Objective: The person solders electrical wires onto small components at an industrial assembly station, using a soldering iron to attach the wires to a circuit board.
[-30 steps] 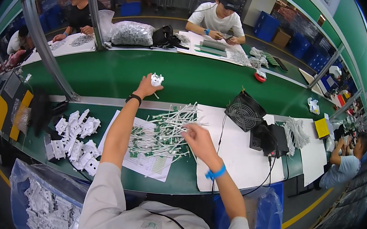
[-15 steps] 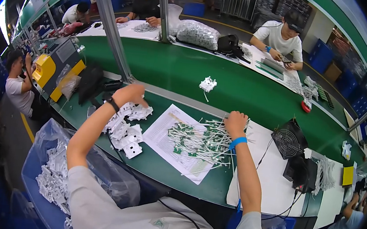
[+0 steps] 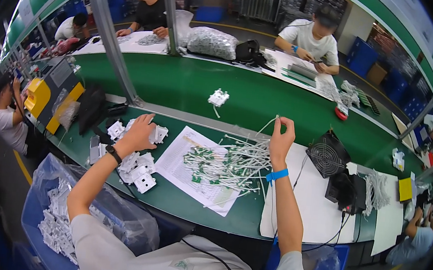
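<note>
My right hand (image 3: 282, 136) is raised at the far right end of a pile of white wires with small green boards (image 3: 218, 164). Its fingertips pinch one white wire (image 3: 266, 124), which slants down toward the pile. The pile lies on a printed paper sheet (image 3: 174, 165). To the left, my left hand (image 3: 140, 133) reaches over a heap of white plastic housings (image 3: 137, 171), fingers apart and touching the upper pieces. Whether a housing is under its palm is hidden.
A green belt (image 3: 179, 83) runs beyond the bench, carrying one white housing (image 3: 219, 98). On the right are a black fan (image 3: 325, 156) and a wire bundle (image 3: 375, 196). A blue bin (image 3: 34, 211) of white parts stands at lower left. Several people work nearby.
My left hand has come down onto the white housings, its fingers spreading. The right hand has lifted from the wire pile with one white wire pinched. The whole view has shifted slightly.
</note>
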`<state>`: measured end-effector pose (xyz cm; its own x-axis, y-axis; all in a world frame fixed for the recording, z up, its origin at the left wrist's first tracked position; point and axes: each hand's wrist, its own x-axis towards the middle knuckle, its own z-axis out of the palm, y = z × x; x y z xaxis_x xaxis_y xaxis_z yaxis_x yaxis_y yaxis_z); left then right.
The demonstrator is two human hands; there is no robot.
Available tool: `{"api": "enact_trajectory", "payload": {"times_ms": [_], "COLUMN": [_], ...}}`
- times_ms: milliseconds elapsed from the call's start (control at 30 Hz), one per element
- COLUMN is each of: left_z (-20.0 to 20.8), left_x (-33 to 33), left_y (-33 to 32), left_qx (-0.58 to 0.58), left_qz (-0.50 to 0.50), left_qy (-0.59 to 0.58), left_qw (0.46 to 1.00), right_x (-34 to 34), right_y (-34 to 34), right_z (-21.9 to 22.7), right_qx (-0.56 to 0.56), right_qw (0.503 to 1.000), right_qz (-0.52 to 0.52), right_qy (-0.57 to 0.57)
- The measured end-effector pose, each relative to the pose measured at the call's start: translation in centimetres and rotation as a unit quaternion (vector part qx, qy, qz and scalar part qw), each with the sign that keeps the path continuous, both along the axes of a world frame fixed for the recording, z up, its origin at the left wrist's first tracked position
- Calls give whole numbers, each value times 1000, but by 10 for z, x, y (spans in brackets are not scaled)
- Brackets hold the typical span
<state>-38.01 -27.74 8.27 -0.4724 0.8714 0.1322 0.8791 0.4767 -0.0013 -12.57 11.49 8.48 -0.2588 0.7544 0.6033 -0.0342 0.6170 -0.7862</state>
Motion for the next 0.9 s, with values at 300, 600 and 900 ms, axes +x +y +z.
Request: {"api": "enact_trajectory", "payload": {"times_ms": [300, 600, 900], "left_z": [35, 56, 90], "left_x": [40, 81, 150], "left_y": [38, 89, 126], "left_qx": [116, 272, 183], "left_qz": [-90, -96, -80], "left_qy": [-40, -306, -861], "left_qw": [988, 907, 468], "right_x": [47, 83, 84], "right_y": [-13, -46, -108], "right_z": [47, 78, 81], "right_qx": [-135, -180, -242], "right_qw": [962, 941, 878], "right_qz": [156, 272, 413], "right_qy": [181, 95, 4]}}
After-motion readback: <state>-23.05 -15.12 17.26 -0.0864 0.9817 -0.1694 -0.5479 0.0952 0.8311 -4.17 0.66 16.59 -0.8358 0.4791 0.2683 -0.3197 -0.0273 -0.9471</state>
